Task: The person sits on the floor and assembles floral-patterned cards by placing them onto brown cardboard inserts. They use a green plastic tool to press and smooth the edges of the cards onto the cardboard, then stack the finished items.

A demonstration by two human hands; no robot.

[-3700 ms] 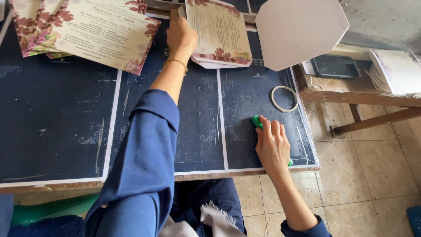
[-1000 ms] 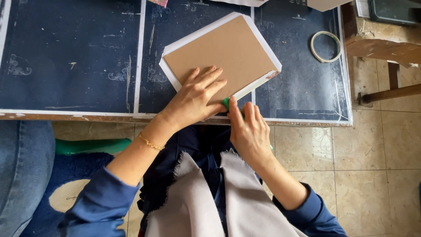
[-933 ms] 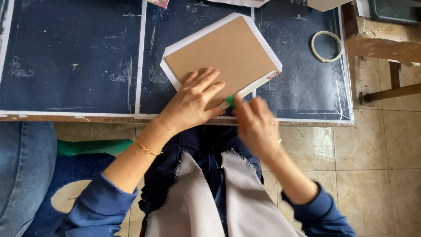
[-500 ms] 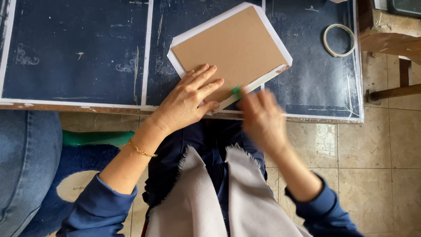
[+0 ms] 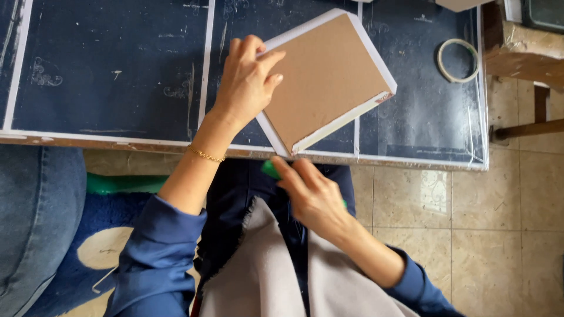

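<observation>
While the left hand [image 5: 249,79] lies flat on the brown board [image 5: 323,76] at the table [image 5: 117,70] edge, the right hand [image 5: 311,196] grips a green tool [image 5: 270,169]; white paper borders look partly folded, one edge unfinished.

Your left hand [image 5: 248,82] rests on the left part of the brown cardboard panel with white folded borders [image 5: 326,76], which lies tilted on the dark blue work table [image 5: 111,70], one corner reaching the table's near edge. Just below that corner, off the table and over your lap, your right hand [image 5: 314,196] grips what seems to be a small green plastic tool [image 5: 270,170]. The pale ring-shaped tape roll [image 5: 457,60] lies on the table, well right of the panel.
</observation>
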